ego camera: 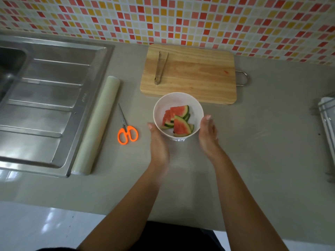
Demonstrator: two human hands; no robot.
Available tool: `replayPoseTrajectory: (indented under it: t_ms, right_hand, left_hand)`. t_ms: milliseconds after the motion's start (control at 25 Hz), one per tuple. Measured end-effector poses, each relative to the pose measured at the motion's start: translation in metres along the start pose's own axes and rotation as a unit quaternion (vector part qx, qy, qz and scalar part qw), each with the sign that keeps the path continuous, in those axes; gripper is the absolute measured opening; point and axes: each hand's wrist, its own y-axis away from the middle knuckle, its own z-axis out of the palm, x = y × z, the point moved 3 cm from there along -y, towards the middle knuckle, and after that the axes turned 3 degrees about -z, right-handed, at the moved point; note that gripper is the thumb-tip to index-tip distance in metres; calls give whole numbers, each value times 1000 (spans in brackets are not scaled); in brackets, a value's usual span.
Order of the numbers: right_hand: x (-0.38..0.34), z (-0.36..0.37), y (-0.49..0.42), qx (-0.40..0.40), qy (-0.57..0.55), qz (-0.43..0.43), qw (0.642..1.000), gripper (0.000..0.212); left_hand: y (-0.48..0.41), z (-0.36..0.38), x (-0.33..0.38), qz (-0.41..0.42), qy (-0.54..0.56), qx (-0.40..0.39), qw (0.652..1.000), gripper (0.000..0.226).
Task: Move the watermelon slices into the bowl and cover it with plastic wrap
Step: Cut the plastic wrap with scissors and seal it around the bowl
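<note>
Bowl (178,99) with watermelon slices (179,124) sits dead ahead on desk (253,151), between hands. Left hand (159,142) and right hand (208,134) flank its walls, fingers near straight, palms inward, nothing gripped. Plastic wrap roll (97,124) lies left, past scissors (126,131), long axis near-to-far. Left hand nearer. Film over bowl: cannot tell.

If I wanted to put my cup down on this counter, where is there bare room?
The widest bare patch of counter lies right of the bowl and right hand, between the cutting board and the rack. The near strip below the scissors is bare too. Crowded: left of the bowl, with left hand, scissors, plastic wrap roll, then sink.
</note>
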Motion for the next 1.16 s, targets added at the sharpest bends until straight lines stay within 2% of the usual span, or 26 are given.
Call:
replayPoseTrajectory:
  t_ms: [40,80,120,160,240,280,320,400,480,560,680,840,920,1040,1160]
  right_hand:
    - [3,-7,0,9,29,-30,999,86]
    - [7,-15,1,-1,38,-73,997,97]
    - [12,-22,2,-27,44,-111,992,113]
    - [16,-25,1,-51,59,-137,987,130]
    - [14,-24,-9,-75,112,-174,975,145]
    - [9,-21,-17,-87,120,-209,967,141]
    - [4,-17,-23,-97,102,-250,958,132]
    - [1,-13,-28,-99,66,-292,949,114]
    - [3,-10,-31,-78,59,-289,952,103]
    - [3,-9,-31,-45,80,-288,953,99]
    - [4,-7,-34,-18,141,-278,950,105]
    - [5,-5,-33,-5,188,-260,947,111]
    - [4,-6,-32,-5,195,-261,945,111]
    - [0,-4,-32,-36,203,-279,938,114]
    - [-2,-2,-32,-24,214,-294,931,112]
  left_hand:
    - [-6,-6,3,-5,-8,-23,1000,60]
    - [-13,-14,8,-4,-38,-34,999,59]
    - [-21,-23,14,15,-77,-54,995,52]
    - [-28,-30,21,43,-114,-92,988,56]
    - [-38,-40,31,97,-228,-215,945,81]
    - [-40,-41,33,125,-296,-272,907,88]
    - [-42,-40,35,135,-341,-295,882,96]
    - [-47,-38,38,163,-409,-281,853,117]
    - [-48,-35,42,180,-444,-238,845,129]
    - [-49,-35,43,211,-460,-200,839,125]
    - [-46,-32,45,242,-472,-160,832,113]
    - [-45,-32,46,250,-490,-156,820,112]
    - [-44,-32,48,238,-497,-178,815,116]
    - [-42,-29,44,221,-444,-209,843,122]
    - [-39,-26,38,231,-405,-177,867,113]
